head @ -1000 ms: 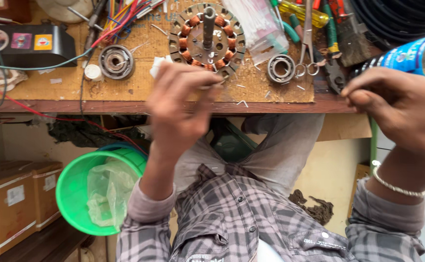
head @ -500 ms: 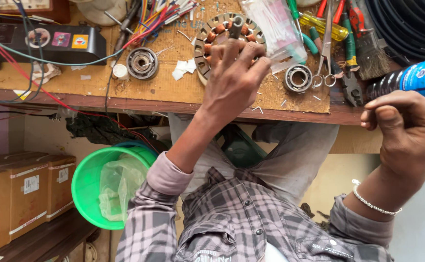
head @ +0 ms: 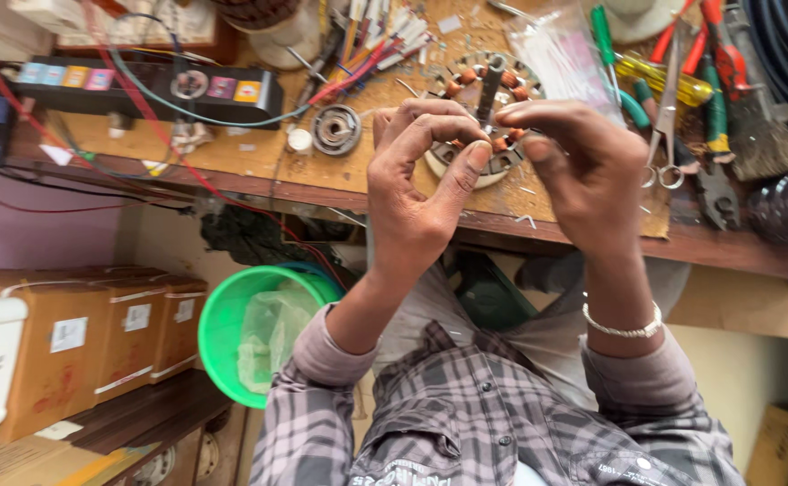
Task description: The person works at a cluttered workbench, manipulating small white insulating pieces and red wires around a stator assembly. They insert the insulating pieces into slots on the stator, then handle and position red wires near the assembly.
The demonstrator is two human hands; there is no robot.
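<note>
Both hands are raised together above the front edge of the wooden workbench (head: 232, 166). The left hand (head: 421, 193) has its fingers curled, and the thumb and forefinger come close to each other near the fingertips of the right hand (head: 583, 171). The right hand's fingers are bent inward toward the left. Something very small may be pinched between them, but I cannot tell what, because it is hidden by the fingers.

Directly behind the hands lies the fan stator (head: 489, 94), a round part with copper windings and a steel shaft standing in its middle; it rests flat on the workbench, partly covered by the fingers. To its left lies a ball bearing (head: 336, 129). To its right lie scissors (head: 664, 135) and a clear plastic bag (head: 561, 63). Under the bench stands a green bucket (head: 223, 328).
</note>
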